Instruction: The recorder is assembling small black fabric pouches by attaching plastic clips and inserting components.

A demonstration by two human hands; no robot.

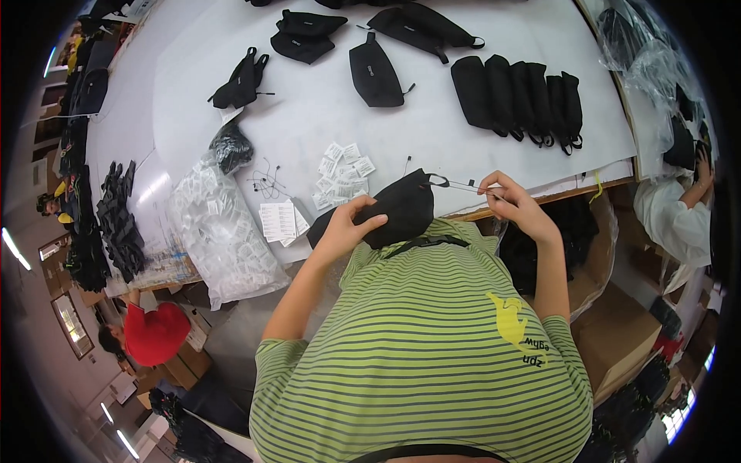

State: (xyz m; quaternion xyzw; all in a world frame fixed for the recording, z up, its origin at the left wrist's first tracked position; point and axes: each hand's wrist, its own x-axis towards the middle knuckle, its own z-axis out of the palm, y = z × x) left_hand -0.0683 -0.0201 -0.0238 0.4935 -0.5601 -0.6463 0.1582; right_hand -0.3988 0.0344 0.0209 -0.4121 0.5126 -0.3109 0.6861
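Observation:
At the table's near edge my left hand [351, 226] grips a black fabric pouch [407, 207], thumb on top, the other fingers partly hidden. A small loop sticks out at the pouch's right end. From near that loop a thin cord [461, 186] with a small dark piece on it runs to my right hand [515, 204], whose fingers are closed in a pinch on it. Just beyond the pouch lie a heap of small white labels [341, 176] and some loose thin black cords [267, 182]. White printed cards [282, 221] are stacked left of my left hand.
A large clear plastic bag [220, 231] of white packets lies left. More black pouches [376, 73] are spread over the white table [301, 116], with a row of them [513, 96] at right. An open carton [594, 247] stands below the right edge. Other people are at both sides.

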